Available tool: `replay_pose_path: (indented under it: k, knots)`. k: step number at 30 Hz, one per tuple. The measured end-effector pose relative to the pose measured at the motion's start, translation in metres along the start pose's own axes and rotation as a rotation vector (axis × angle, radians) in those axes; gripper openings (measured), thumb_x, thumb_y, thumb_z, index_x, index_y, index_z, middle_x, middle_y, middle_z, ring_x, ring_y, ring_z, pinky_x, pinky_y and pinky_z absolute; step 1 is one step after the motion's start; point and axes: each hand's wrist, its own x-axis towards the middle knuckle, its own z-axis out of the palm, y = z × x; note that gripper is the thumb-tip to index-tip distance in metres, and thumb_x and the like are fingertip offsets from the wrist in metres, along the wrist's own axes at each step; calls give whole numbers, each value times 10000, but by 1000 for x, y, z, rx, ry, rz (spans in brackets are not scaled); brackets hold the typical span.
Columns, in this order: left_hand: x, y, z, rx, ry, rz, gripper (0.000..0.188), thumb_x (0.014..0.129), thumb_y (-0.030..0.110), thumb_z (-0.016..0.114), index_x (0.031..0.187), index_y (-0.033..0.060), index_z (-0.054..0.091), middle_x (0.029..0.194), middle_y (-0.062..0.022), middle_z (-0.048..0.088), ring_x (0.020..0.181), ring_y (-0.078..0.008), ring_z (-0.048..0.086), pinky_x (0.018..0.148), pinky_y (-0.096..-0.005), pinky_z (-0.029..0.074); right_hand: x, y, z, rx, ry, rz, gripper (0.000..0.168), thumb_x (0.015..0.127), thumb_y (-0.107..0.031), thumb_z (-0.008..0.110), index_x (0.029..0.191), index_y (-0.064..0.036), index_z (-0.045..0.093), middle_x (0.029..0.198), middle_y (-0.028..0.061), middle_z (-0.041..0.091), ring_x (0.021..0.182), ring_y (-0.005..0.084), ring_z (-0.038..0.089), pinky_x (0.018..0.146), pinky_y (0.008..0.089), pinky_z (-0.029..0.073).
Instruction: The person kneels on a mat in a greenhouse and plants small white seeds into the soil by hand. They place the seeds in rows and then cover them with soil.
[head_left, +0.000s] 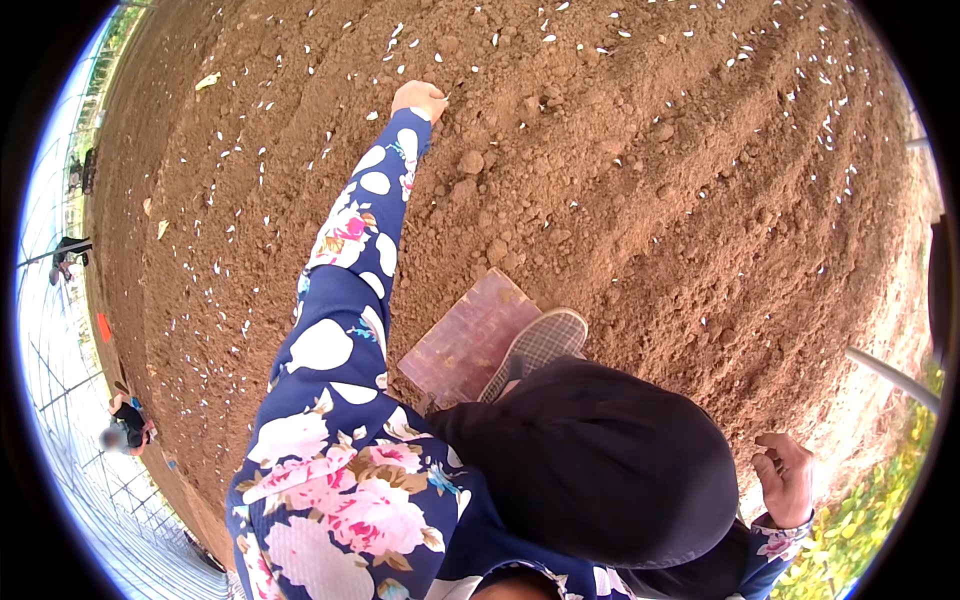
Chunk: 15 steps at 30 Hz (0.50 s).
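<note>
My left hand (418, 100) reaches far out over the tilled soil (570, 225), its fingertips pinched on a small white clove (448, 97) that looks like garlic. Similar white cloves (550, 38) lie scattered and in loose rows over the furrows. My right hand (784, 480) hangs beside my dark-clad knee (600, 465), fingers curled; whether anything sits inside them is hidden. A checked slip-on shoe (544, 341) rests partly on a worn reddish board (472, 337), which lies flat on the soil between my left arm and the knee.
Soil clods (471, 162) dot the ground. A metal pole (892, 377) juts in at the right, above green plants (862, 540). Along the left edge, another person (131, 424) is near the plot's border, with an orange object (103, 328) and a mesh-like structure (56, 360).
</note>
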Motion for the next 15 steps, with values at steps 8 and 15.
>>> replay_pose_path:
  k: [8,15]
  knots:
    - [-35,-69,-46,-211,-114,-243,181,799,232,761,927,106,782,777,-55,735,715,-134,675,714,-296,531,-1,-1,-1,12,-46,39,181,815,-61,654,951,57,634,694,139,604,604,185,577,575,309,453]
    - [-74,-68,-27,-57,-150,-136,284,750,280,779,974,104,770,856,-107,740,789,-246,700,773,-347,531,13,-2,-2,-16,-47,-5,200,804,-67,651,977,33,645,706,154,613,613,226,604,565,336,460]
